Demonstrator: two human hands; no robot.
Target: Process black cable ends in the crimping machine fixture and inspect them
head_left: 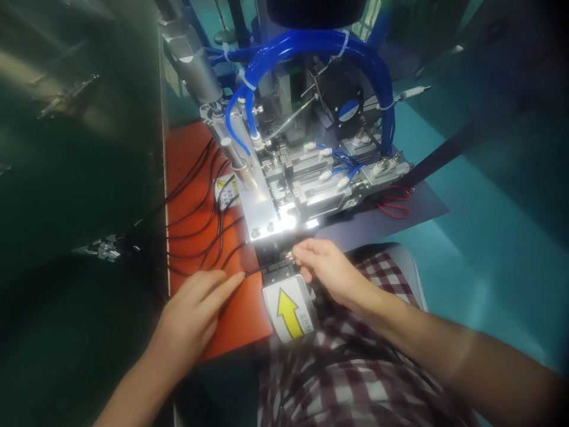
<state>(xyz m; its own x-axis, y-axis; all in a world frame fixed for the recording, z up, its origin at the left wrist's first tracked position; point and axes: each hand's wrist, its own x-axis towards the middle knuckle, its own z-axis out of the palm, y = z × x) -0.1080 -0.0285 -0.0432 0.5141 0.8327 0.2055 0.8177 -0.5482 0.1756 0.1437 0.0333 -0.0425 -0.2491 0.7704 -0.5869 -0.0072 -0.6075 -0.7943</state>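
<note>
One left hand (189,311) has its fingers pinched on a thin black wire (256,271), while the right hand's (329,267) fingers close around a tiny shiny metal piece (290,256) near the silver metal machine's (262,213) near end, and might drop it if they slip.

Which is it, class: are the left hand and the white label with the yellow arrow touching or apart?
Apart. The head view shows a strip of orange surface between the left hand and the white label.
</note>
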